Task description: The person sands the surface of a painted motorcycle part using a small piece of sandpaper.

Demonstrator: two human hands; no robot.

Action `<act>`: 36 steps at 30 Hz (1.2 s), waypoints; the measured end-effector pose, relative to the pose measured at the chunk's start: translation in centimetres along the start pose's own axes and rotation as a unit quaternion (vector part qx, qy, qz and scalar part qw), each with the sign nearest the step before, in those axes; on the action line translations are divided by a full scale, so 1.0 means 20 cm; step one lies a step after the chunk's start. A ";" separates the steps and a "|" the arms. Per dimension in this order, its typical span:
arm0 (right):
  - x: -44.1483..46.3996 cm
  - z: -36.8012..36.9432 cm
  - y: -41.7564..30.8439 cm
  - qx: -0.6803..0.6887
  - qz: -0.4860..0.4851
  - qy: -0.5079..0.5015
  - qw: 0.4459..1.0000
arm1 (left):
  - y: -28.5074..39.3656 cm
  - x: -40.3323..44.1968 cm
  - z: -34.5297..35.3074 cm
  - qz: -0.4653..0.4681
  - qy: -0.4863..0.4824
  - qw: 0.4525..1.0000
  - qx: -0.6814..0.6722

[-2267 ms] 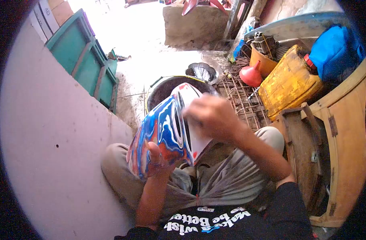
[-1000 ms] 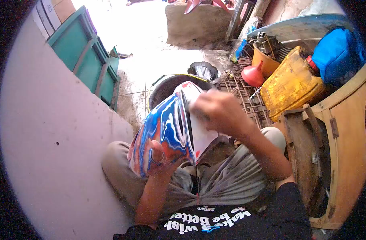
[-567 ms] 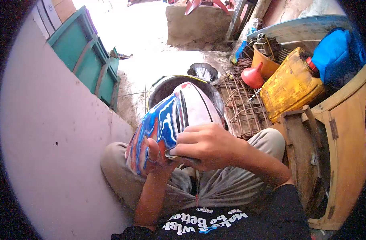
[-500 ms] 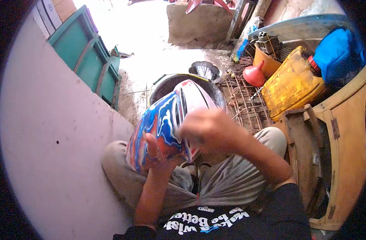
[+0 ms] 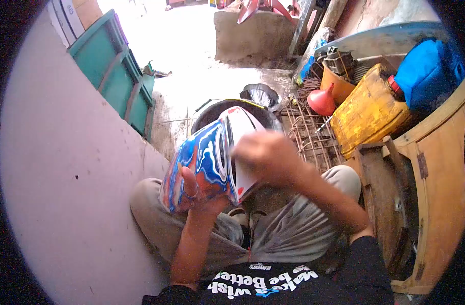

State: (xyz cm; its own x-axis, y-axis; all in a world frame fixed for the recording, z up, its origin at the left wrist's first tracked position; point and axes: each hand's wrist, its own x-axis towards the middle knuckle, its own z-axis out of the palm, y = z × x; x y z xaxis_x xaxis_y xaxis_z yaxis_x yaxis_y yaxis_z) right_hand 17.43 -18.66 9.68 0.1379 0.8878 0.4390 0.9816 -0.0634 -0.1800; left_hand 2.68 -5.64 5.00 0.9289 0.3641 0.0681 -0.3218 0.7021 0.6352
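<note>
A helmet-like shell [image 5: 199, 152], painted in blue, red and white swirls with a white section along its right side, is held tilted above my lap. My left hand [image 5: 202, 193] grips it from below, thumb up against the painted side and the other fingers hidden beneath. Over the white section is my right hand [image 5: 268, 157], its fingers curled and blurred by motion. Whatever those fingers may hold is hidden. Behind the shell stands a dark basin [image 5: 219, 109] with a yellow rim.
A pale wall [image 5: 80, 178] and green panel [image 5: 108, 66] border the left. On the right are a rusty metal grid [image 5: 308, 132], red funnel [image 5: 322, 100], yellow jerrycan [image 5: 369, 114] and wooden frame [image 5: 440, 168]. A black scalloped dish [image 5: 260, 94] lies beyond the basin.
My right hand has shifted slightly up and left along the white section. The shell has turned slightly, and my left hand keeps its hold.
</note>
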 end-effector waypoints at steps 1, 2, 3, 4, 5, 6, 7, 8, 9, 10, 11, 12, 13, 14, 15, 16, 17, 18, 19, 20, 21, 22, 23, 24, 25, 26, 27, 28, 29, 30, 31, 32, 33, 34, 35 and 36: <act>-0.01 0.01 -0.12 0.087 -0.061 0.014 0.994 | -0.01 0.01 -0.01 0.008 0.005 1.000 0.003; -0.01 0.04 -0.20 0.134 -0.111 0.020 0.984 | -0.01 0.01 -0.03 0.009 0.019 1.000 -0.002; -0.01 0.03 -0.23 0.121 -0.111 -0.003 0.986 | -0.02 0.02 -0.06 0.008 0.022 0.999 -0.026; 0.00 0.02 -0.18 0.089 -0.088 0.010 0.992 | -0.02 0.02 -0.08 -0.006 0.009 0.998 -0.063; 0.02 0.01 -0.09 0.056 -0.066 0.021 0.996 | -0.02 0.02 -0.09 -0.018 -0.004 0.996 -0.091; 0.02 0.04 0.02 -0.047 0.002 0.019 0.999 | -0.02 0.02 -0.10 -0.025 -0.015 0.994 -0.109; 0.04 0.04 0.10 -0.078 0.036 0.039 0.996 | -0.02 0.01 -0.07 -0.014 -0.020 0.995 -0.099; 0.03 0.05 0.11 -0.078 0.036 0.039 0.996 | -0.02 0.01 -0.05 -0.003 -0.025 0.996 -0.090; 0.03 0.05 0.10 -0.079 0.037 0.042 0.995 | -0.02 0.01 -0.05 0.000 -0.029 0.996 -0.085; 0.03 0.05 0.03 -0.018 -0.017 0.060 0.998 | -0.02 0.02 -0.05 0.007 -0.035 0.996 -0.082; 0.02 0.07 -0.09 0.048 -0.070 0.074 0.994 | -0.03 0.02 -0.04 0.024 -0.016 0.997 -0.067; 0.00 0.09 -0.18 0.079 -0.114 0.071 0.988 | -0.03 0.02 -0.04 0.039 0.004 0.998 -0.049; 0.01 0.01 -0.24 0.097 -0.128 0.016 0.987 | -0.02 0.02 -0.04 0.054 0.021 0.998 -0.030; 0.01 0.02 -0.18 0.069 -0.104 0.028 0.992 | -0.03 0.02 -0.08 0.037 0.029 0.998 -0.035; 0.01 0.04 -0.08 0.041 -0.078 0.037 0.995 | -0.04 0.01 -0.10 -0.030 0.006 0.989 -0.147; 0.02 0.04 0.00 -0.041 0.004 0.031 0.999 | -0.02 0.00 -0.06 -0.022 0.015 0.995 -0.098; 0.04 0.04 0.09 -0.102 0.070 0.007 0.992 | -0.01 0.00 -0.04 -0.017 0.013 0.998 -0.067; 0.03 0.05 0.10 -0.100 0.082 -0.005 0.992 | 0.00 0.00 -0.02 -0.013 0.011 0.999 -0.035; 0.04 0.04 0.11 -0.101 0.095 -0.014 0.990 | 0.00 -0.01 -0.02 -0.012 -0.002 1.000 -0.018; 0.01 0.06 0.06 -0.056 0.038 0.015 0.998 | -0.01 0.00 -0.03 -0.010 -0.004 1.000 -0.021; -0.01 0.07 -0.06 -0.006 -0.022 0.039 0.999 | -0.01 0.01 -0.04 -0.007 -0.006 1.000 -0.024; -0.01 0.03 -0.18 0.073 -0.063 0.037 0.995 | -0.03 0.00 -0.06 -0.011 0.007 0.999 -0.045; 0.00 0.03 -0.24 0.105 -0.123 0.030 0.986 | -0.05 0.01 -0.09 -0.022 -0.002 0.997 -0.075; 0.02 0.04 -0.21 0.082 -0.106 0.040 0.990 | -0.06 0.02 -0.13 -0.033 -0.010 0.994 -0.104; 0.04 0.05 -0.15 0.059 -0.088 0.050 0.993 | -0.07 0.03 -0.15 -0.052 -0.040 0.988 -0.142; 0.06 0.08 0.00 -0.030 -0.048 0.038 0.998 | -0.08 0.03 -0.15 -0.042 -0.033 0.989 -0.134; 0.09 0.09 0.11 -0.106 0.041 0.022 0.993 | -0.09 0.03 -0.14 -0.030 -0.029 0.991 -0.127; 0.09 0.09 0.16 -0.062 0.058 0.048 0.995 | -0.10 0.03 -0.12 -0.019 -0.023 0.992 -0.120; 0.09 0.09 0.19 -0.018 0.077 0.074 0.994 | -0.09 0.03 -0.11 -0.012 -0.019 0.994 -0.111; 0.06 0.07 0.11 -0.069 0.072 0.019 0.995 | -0.07 0.03 -0.09 -0.004 -0.022 0.998 -0.064; 0.04 0.09 0.04 0.011 0.000 0.065 0.998 | -0.05 0.03 -0.08 0.003 -0.024 1.000 -0.016; 0.02 0.04 -0.06 0.040 -0.040 0.037 0.998 | -0.07 0.02 -0.12 -0.018 -0.024 0.999 -0.041; 0.02 0.00 -0.14 0.068 -0.081 0.012 0.994 | -0.07 0.01 -0.14 -0.039 -0.025 0.997 -0.064; 0.02 0.01 -0.17 0.082 -0.088 0.022 0.993 | -0.07 0.00 -0.12 -0.020 0.008 0.997 -0.073; 0.03 0.03 -0.11 0.025 -0.055 0.026 0.998 | -0.07 0.00 -0.13 -0.031 0.005 0.995 -0.093; 0.05 0.07 0.00 -0.033 -0.019 0.029 0.999 | -0.07 0.01 -0.14 -0.044 0.002 0.993 -0.112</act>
State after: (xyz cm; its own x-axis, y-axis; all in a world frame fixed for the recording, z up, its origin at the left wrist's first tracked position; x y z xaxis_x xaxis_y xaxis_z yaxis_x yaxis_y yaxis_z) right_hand 17.43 -17.16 8.91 0.1050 0.8627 0.4946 0.9927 -0.0614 -0.1037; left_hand 2.78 -4.88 1.89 0.9547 0.2970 0.0171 -0.2724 0.8497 0.4515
